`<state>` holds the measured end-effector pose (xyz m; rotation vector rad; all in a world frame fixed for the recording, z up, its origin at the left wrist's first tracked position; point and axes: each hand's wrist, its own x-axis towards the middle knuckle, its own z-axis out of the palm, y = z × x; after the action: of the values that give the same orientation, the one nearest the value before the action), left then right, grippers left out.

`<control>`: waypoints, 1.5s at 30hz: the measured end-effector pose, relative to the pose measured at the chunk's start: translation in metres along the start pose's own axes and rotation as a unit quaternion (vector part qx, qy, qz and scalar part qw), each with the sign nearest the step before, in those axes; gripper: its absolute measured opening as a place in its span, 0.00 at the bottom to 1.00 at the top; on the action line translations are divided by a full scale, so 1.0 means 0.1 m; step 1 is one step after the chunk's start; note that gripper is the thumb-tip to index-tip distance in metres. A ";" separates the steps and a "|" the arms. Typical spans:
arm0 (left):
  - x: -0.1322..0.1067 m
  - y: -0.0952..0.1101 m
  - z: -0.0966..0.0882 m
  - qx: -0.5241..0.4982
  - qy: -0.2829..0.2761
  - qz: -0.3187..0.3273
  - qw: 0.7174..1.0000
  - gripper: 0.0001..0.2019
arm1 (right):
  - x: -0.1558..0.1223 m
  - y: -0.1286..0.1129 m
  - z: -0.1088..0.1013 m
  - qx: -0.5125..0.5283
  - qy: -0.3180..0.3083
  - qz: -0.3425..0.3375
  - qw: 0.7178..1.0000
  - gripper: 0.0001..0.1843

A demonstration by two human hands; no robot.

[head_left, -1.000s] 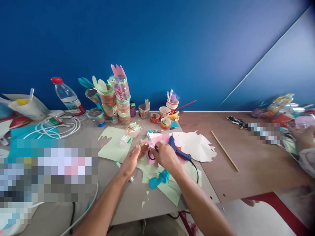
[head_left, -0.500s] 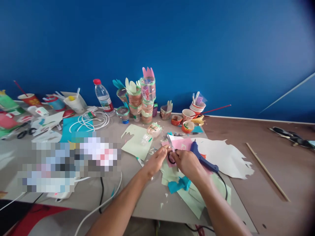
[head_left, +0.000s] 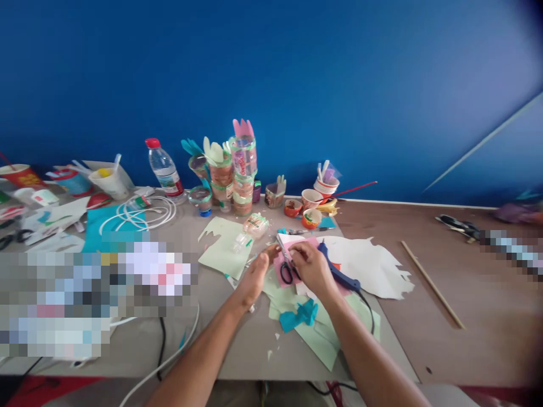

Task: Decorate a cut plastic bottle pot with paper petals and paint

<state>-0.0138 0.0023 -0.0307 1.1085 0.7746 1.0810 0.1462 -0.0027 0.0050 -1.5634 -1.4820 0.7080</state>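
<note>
My right hand (head_left: 311, 265) grips black-handled scissors (head_left: 285, 263), blades pointing away toward the far side of the table. The scissors lie over a pink paper sheet (head_left: 297, 249). My left hand (head_left: 257, 274) rests beside it on the left, its fingertips pinched at the pink sheet's left edge. A blue glue gun (head_left: 339, 272) lies just right of my right hand on white paper (head_left: 369, 263). Pale green paper (head_left: 324, 333) and a crumpled teal scrap (head_left: 299, 315) lie under my right forearm.
Decorated plastic bottles (head_left: 237, 169), a water bottle (head_left: 164, 169), small paper cups (head_left: 311, 206) and a coiled white cable (head_left: 144, 210) stand along the blue wall. A wooden stick (head_left: 431, 284) lies at right. Cables (head_left: 163, 362) run off the front edge. Another pair of scissors (head_left: 11, 239) is far left.
The view swung left and then partly back. My right hand turned the scissors over the pink sheet while my left hand stayed at its edge.
</note>
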 end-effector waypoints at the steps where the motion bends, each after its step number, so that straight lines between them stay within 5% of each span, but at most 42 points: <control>1: 0.00 -0.01 -0.01 0.015 -0.007 0.020 1.000 0.31 | 0.01 -0.01 0.01 0.057 -0.021 0.030 0.998 0.08; 10: -0.06 0.06 0.00 0.265 -0.041 0.153 0.951 0.32 | -0.02 -0.10 0.09 0.279 -0.030 0.092 0.955 0.12; 17: -0.06 -0.02 -0.02 0.398 -0.076 0.204 0.891 0.34 | -0.03 -0.14 0.10 0.285 -0.045 0.122 0.950 0.10; 25: -0.06 -0.03 -0.01 0.428 -0.081 0.218 0.873 0.34 | -0.01 -0.10 0.12 0.257 -0.017 0.122 0.958 0.11; 32: -0.07 0.00 0.01 0.419 -0.087 0.203 0.881 0.34 | -0.01 -0.12 0.12 0.264 -0.012 0.135 0.955 0.12; 38: -0.09 0.09 0.04 0.335 -0.072 0.161 0.926 0.34 | 0.01 -0.10 0.11 0.272 -0.011 0.141 0.952 0.09; 45: 0.00 0.21 -0.03 0.141 0.122 0.103 0.977 0.22 | 0.00 -0.13 0.03 0.263 -0.057 0.126 0.955 0.09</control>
<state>-0.0227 0.0049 -0.0115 1.3342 1.0490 1.3273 0.1374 -0.0030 0.0150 -1.3152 -1.0565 1.2449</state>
